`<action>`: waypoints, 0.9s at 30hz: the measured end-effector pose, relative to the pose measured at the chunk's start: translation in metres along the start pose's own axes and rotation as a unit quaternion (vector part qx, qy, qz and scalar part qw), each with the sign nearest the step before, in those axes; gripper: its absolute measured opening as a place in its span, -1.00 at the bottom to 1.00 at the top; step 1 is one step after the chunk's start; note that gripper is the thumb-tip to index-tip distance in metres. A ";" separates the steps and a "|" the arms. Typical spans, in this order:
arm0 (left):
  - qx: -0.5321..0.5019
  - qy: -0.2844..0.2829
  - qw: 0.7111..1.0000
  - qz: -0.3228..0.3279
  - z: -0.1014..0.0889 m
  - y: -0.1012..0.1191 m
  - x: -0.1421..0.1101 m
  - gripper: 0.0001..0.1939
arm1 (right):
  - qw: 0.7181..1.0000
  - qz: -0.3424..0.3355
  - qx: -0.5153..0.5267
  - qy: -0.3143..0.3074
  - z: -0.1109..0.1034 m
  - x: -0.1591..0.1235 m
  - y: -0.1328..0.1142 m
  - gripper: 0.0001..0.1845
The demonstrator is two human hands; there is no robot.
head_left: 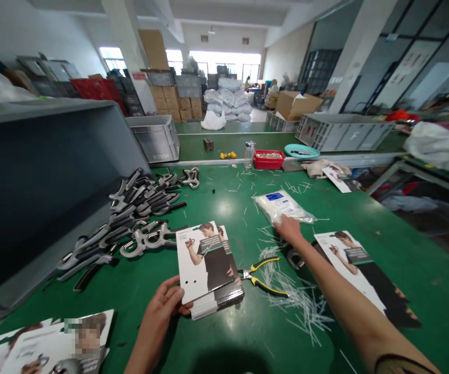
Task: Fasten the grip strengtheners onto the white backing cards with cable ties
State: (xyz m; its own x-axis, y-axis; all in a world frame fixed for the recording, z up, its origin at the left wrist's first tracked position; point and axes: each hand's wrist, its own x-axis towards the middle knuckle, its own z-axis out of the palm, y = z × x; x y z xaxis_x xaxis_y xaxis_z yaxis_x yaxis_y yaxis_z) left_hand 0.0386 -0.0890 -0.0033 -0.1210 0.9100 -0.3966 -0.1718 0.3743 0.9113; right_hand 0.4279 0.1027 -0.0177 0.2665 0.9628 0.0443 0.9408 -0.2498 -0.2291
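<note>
Left of pliers (263, 286): our left hand (164, 301) pinches a card (193, 262). Beyond pliers: our right hand (289, 230) touches near edge of crosswise bag (286, 205); grip unclear.

Beyond the grip, a clear jar (249, 156), a red bin (269, 164) and a turquoise tray (301, 155) are ranged, flanked by a grey BOSCH crate (154, 143) set ahead-left and a grey F-marked crate (344, 136) set ahead-right, with white sacks (229, 100) heaped farther off.
</note>
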 end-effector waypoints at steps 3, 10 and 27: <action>0.003 0.004 1.000 -0.005 0.000 0.002 0.001 -0.36 | 0.999 -0.043 0.016 0.003 0.018 0.003 -0.035 -0.57; -0.021 0.031 0.999 0.000 0.009 0.005 -0.006 -0.33 | 0.988 -0.112 0.086 0.056 0.008 -0.012 -0.017 -0.62; -0.009 0.008 1.000 0.026 0.009 -0.013 0.003 -0.36 | 0.930 -0.360 0.058 -0.051 -0.003 -0.204 0.063 -0.48</action>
State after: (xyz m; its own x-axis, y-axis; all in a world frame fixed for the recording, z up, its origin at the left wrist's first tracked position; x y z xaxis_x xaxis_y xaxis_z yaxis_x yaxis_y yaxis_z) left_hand 0.0493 -0.0901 -0.0157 -0.1453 0.9255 -0.3499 -0.1831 0.3224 0.9287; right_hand 0.4332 -0.1100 -0.0380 -0.4499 0.8826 0.1366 0.8371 0.4701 -0.2799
